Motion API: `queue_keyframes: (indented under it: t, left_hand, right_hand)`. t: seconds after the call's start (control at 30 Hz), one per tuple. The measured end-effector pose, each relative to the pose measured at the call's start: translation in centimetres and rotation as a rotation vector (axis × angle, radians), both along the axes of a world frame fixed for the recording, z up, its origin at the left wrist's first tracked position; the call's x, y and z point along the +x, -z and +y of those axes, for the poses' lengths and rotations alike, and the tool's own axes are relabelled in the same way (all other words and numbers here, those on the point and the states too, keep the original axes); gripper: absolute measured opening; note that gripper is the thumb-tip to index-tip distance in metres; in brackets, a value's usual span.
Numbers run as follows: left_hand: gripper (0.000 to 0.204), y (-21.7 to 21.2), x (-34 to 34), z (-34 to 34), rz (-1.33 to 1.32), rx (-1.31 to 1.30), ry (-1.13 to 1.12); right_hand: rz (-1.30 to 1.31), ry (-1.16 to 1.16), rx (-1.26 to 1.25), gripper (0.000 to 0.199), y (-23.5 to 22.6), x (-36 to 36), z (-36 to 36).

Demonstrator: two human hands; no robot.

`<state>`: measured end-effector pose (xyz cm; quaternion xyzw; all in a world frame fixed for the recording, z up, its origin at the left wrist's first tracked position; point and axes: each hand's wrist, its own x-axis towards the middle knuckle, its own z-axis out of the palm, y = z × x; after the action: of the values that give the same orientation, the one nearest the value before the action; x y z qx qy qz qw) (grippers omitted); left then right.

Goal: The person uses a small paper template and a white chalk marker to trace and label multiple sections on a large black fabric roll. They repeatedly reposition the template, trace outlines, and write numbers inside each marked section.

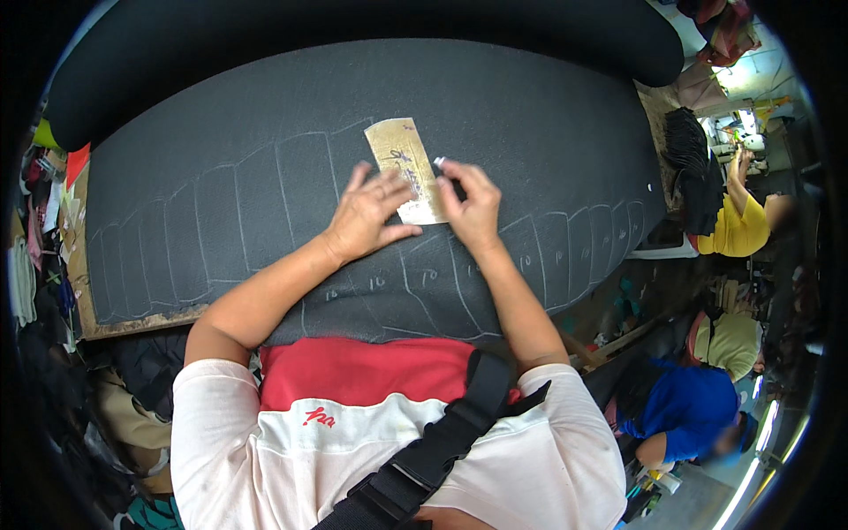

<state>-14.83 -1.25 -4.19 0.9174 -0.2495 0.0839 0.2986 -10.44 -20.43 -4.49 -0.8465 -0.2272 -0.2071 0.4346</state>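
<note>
A tan, roughly rectangular template (402,146) with handwriting on it lies on a wide sheet of black material (495,115). My left hand (371,210) rests on the template's left side, its fingers spread flat. At the right edge of the template, my right hand (473,203) pinches a short piece of white chalk (439,162). Pale chalk outlines of similar shape run in rows across the black sheet, to the left of the template and below it. My left fingers cover part of the template.
A thick black roll (353,19) lies along the far side. A wooden table edge (150,322) shows at the left. Dark pieces (689,150) are stacked at the right. People in yellow (740,225) and blue (680,406) work at the right, and cloth hangs at the far left.
</note>
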Motion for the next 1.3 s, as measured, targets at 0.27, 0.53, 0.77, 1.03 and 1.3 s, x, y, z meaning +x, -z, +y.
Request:
queue_keyframes:
  t: [0.27, 0.53, 0.77, 1.03, 1.3]
  left_hand:
    - [0.078, 0.0, 2.5, 0.9, 0.165, 0.251, -0.015]
    - [0.077, 0.0, 2.2, 0.6, 0.202, 0.246, -0.064]
    - [0.075, 0.2, 2.0, 0.5, 0.177, 0.203, -0.07]
    - [0.074, 0.2, 2.2, 0.5, 0.166, 0.209, -0.082]
    - [0.073, 0.4, 2.3, 0.2, 0.208, 0.221, -0.101]
  right_hand:
    - [0.239, 0.076, 0.051, 0.012, -0.4, 1.2, 0.1]
    - [0.308, -0.118, -0.131, 0.017, -1.6, 8.5, 5.8]
    - [0.261, 0.07, -0.498, 0.014, -2.1, 10.5, 7.4]
    - [0.077, 0.042, -0.495, 0.015, -1.6, 8.8, 4.0]
    - [0.43, -0.127, -0.814, 0.012, -5.3, -2.0, -1.1]
